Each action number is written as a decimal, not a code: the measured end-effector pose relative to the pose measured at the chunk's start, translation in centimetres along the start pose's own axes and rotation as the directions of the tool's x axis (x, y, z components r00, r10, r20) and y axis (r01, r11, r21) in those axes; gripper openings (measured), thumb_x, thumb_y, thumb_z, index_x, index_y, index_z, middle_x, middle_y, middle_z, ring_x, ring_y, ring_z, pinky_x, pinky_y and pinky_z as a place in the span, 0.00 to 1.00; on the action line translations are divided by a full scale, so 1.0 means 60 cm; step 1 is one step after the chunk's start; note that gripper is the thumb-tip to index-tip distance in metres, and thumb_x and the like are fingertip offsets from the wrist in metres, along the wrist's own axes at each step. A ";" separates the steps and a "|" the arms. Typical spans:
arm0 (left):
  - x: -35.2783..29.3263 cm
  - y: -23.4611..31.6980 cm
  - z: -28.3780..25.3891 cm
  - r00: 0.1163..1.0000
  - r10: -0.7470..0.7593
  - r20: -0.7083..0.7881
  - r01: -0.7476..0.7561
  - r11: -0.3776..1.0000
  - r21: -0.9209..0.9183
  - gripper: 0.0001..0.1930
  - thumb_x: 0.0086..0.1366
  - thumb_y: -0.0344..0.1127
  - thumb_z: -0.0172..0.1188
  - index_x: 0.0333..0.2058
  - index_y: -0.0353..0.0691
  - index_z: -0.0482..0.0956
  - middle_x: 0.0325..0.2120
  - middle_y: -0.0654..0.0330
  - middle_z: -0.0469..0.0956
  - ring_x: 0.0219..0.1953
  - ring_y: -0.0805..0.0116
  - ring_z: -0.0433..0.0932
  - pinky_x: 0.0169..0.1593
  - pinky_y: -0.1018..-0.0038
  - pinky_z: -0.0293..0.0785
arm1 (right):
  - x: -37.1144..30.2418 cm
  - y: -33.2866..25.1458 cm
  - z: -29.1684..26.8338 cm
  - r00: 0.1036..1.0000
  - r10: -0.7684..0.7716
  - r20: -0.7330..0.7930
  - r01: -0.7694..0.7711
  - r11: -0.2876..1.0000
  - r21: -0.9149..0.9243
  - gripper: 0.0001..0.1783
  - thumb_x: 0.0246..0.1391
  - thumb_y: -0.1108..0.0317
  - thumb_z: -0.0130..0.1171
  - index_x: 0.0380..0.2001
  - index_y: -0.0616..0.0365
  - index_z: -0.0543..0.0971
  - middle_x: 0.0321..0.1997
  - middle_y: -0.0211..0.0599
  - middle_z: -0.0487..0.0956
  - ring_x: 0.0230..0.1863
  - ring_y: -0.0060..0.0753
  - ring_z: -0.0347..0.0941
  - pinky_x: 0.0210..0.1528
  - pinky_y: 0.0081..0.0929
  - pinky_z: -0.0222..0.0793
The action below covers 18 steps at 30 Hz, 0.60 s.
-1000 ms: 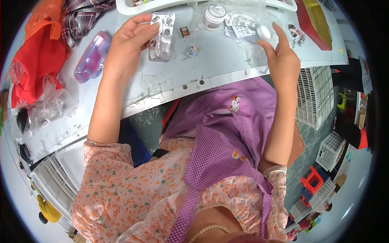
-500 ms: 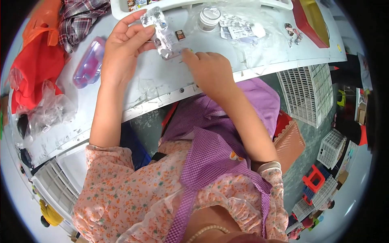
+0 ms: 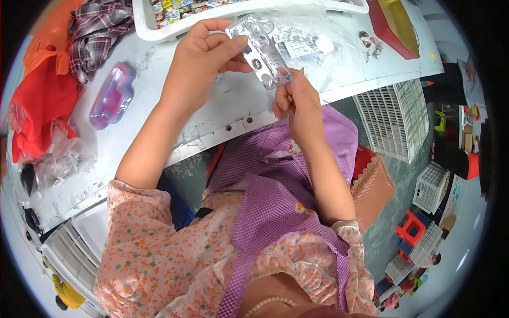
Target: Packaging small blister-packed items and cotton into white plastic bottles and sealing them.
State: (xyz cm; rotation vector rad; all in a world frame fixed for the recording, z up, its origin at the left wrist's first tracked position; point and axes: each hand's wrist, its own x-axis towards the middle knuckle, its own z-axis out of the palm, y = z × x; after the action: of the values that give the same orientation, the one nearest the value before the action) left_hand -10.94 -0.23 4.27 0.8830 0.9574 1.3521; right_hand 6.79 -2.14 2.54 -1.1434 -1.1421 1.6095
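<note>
My left hand pinches the upper end of a shiny silver blister-like pack between thumb and fingers. The pack is tilted above the table, with dark round spots and clear bulges on its face. At its lower right end, my right hand is closed, the thumb and curled fingers gripping the corner. A small blue-red patch shows beside that thumb; what it is I cannot make out. Behind the pack, clear plastic wrap and more silver packs lie on the table, with a white jar mostly hidden.
A white tray of small colourful packets stands at the far edge of the table. Left lie a purple translucent case, plaid cloth and a red bag. A red-and-gold box sits at right, a white crate below it.
My left hand has moved right and down with the pack, turning its silver face up. My right hand has turned and come to the pack's lower end. The view has shifted slightly.
</note>
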 end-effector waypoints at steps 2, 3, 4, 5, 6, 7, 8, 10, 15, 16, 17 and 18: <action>-0.002 -0.006 0.009 0.999 -0.041 -0.010 0.042 0.999 0.026 0.15 0.57 0.29 0.57 0.40 0.34 0.63 0.25 0.58 0.76 0.26 0.70 0.77 0.31 0.79 0.74 | -0.007 0.004 -0.017 1.000 0.020 -0.002 -0.020 1.000 0.001 0.25 0.60 0.50 0.36 0.35 0.64 0.70 0.13 0.26 0.57 0.16 0.21 0.54 0.21 0.17 0.53; -0.003 -0.008 0.011 0.999 -0.044 -0.006 0.045 0.999 0.026 0.15 0.57 0.29 0.57 0.40 0.34 0.63 0.25 0.58 0.76 0.26 0.70 0.77 0.31 0.79 0.74 | -0.011 0.002 -0.019 1.000 0.021 -0.008 -0.021 1.000 0.002 0.25 0.60 0.50 0.36 0.35 0.64 0.70 0.13 0.26 0.57 0.16 0.21 0.54 0.21 0.17 0.53; -0.004 -0.010 0.012 0.999 -0.046 0.004 0.045 0.997 0.063 0.15 0.57 0.29 0.57 0.40 0.34 0.63 0.24 0.58 0.75 0.26 0.70 0.77 0.30 0.80 0.74 | -0.016 -0.001 -0.020 1.000 0.018 -0.025 -0.018 1.000 0.021 0.23 0.60 0.51 0.39 0.33 0.63 0.71 0.13 0.25 0.57 0.16 0.20 0.54 0.21 0.17 0.53; -0.005 -0.012 0.013 0.999 -0.046 0.013 0.045 0.994 0.101 0.15 0.57 0.29 0.57 0.40 0.34 0.63 0.24 0.58 0.75 0.26 0.69 0.77 0.30 0.80 0.74 | -0.019 -0.002 -0.021 0.999 0.016 -0.041 -0.015 0.999 0.041 0.21 0.59 0.53 0.41 0.32 0.63 0.71 0.13 0.25 0.57 0.16 0.19 0.55 0.21 0.17 0.53; -0.006 -0.014 0.014 0.999 -0.049 0.014 0.047 0.994 0.102 0.15 0.57 0.29 0.57 0.40 0.34 0.63 0.24 0.58 0.75 0.26 0.69 0.77 0.30 0.80 0.74 | -0.020 -0.002 -0.022 0.999 0.018 -0.043 -0.016 0.999 0.043 0.21 0.59 0.53 0.41 0.32 0.63 0.71 0.13 0.25 0.57 0.16 0.19 0.55 0.21 0.17 0.53; -0.007 -0.016 0.015 0.999 -0.038 0.016 0.036 0.992 0.120 0.16 0.57 0.30 0.58 0.41 0.34 0.63 0.23 0.59 0.75 0.26 0.69 0.78 0.30 0.80 0.73 | -0.021 -0.002 -0.022 0.999 0.046 -0.028 -0.046 0.999 -0.010 0.18 0.58 0.56 0.44 0.30 0.62 0.72 0.12 0.24 0.57 0.15 0.18 0.54 0.20 0.16 0.53; -0.006 -0.018 0.017 0.999 -0.024 0.025 0.020 0.991 0.134 0.16 0.56 0.30 0.59 0.41 0.34 0.64 0.23 0.59 0.75 0.26 0.70 0.78 0.30 0.81 0.73 | -0.021 -0.003 -0.024 0.997 0.069 -0.020 -0.070 0.995 -0.067 0.16 0.57 0.58 0.47 0.28 0.61 0.72 0.12 0.23 0.57 0.14 0.16 0.53 0.19 0.16 0.52; -0.010 -0.017 0.024 0.997 -0.075 0.028 0.068 0.978 0.198 0.17 0.56 0.31 0.59 0.42 0.35 0.64 0.23 0.60 0.75 0.25 0.72 0.77 0.29 0.82 0.72 | -0.028 -0.005 -0.027 0.992 0.104 -0.069 -0.110 0.990 -0.084 0.14 0.56 0.60 0.49 0.26 0.60 0.72 0.12 0.22 0.57 0.14 0.16 0.52 0.18 0.17 0.51; 0.000 -0.031 0.005 0.985 0.168 0.036 -0.165 0.871 0.463 0.21 0.53 0.31 0.62 0.46 0.37 0.66 0.28 0.63 0.74 0.27 0.76 0.72 0.30 0.83 0.70 | -0.038 -0.011 -0.059 0.933 0.211 -0.290 -0.174 0.974 0.148 0.15 0.56 0.61 0.49 0.18 0.54 0.68 0.10 0.20 0.55 0.12 0.15 0.47 0.16 0.17 0.48; 0.010 -0.029 -0.003 0.946 0.317 0.062 -0.285 0.728 0.624 0.23 0.52 0.32 0.63 0.47 0.39 0.66 0.31 0.61 0.74 0.30 0.75 0.70 0.32 0.81 0.69 | -0.034 -0.020 -0.065 0.933 0.208 -0.293 -0.172 0.974 0.145 0.15 0.56 0.61 0.49 0.18 0.54 0.68 0.10 0.20 0.55 0.12 0.15 0.47 0.16 0.17 0.48; 0.018 -0.027 -0.006 0.886 0.449 0.119 -0.374 0.538 0.755 0.25 0.50 0.33 0.64 0.47 0.41 0.66 0.34 0.60 0.73 0.33 0.73 0.68 0.34 0.80 0.68 | -0.027 -0.028 -0.069 0.923 0.221 -0.317 -0.170 0.969 0.179 0.15 0.56 0.60 0.48 0.18 0.54 0.67 0.10 0.20 0.54 0.13 0.15 0.46 0.16 0.18 0.47; 0.022 -0.025 -0.002 0.885 0.450 0.122 -0.378 0.538 0.754 0.25 0.50 0.33 0.64 0.47 0.41 0.66 0.34 0.60 0.73 0.33 0.73 0.68 0.34 0.80 0.68 | -0.019 -0.034 -0.074 0.911 0.233 -0.339 -0.167 0.963 0.212 0.16 0.57 0.59 0.46 0.18 0.54 0.67 0.10 0.20 0.52 0.13 0.16 0.45 0.17 0.18 0.47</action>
State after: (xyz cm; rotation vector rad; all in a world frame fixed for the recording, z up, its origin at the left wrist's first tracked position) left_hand -10.52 1.05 2.75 1.8188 1.5050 1.3744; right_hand 11.60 -1.83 3.96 -1.4017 -0.6436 1.5334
